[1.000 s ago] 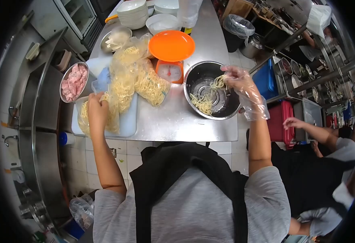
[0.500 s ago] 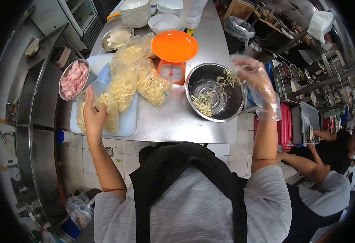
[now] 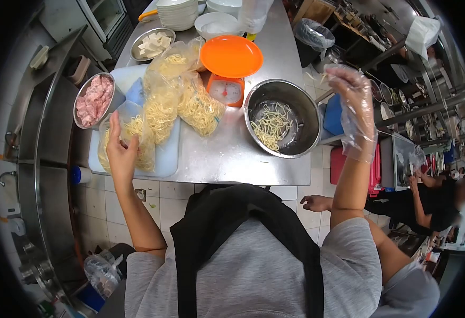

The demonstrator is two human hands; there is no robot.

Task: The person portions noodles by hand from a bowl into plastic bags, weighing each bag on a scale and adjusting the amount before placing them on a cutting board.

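My left hand is bare and grips the near side of an open plastic bag of noodles on the light blue cutting board. My right hand, in a clear plastic glove, is raised beyond the right rim of a steel bowl. Its fingers are pinched together, with a few pale strands at the tips. Loose noodles lie inside the bowl. More bagged noodles rest beside an orange scale topped by an orange plate.
A metal container of raw minced meat stands at the left. Behind are a bowl of white pieces and stacked white bowls. A lined bin and red cooler are right. Another person's hand reaches in near my right elbow.
My right hand has risen away from the bowl to the right. The noodles that hung from it now lie in the bowl. The person at the right has shifted, and their hand shows.
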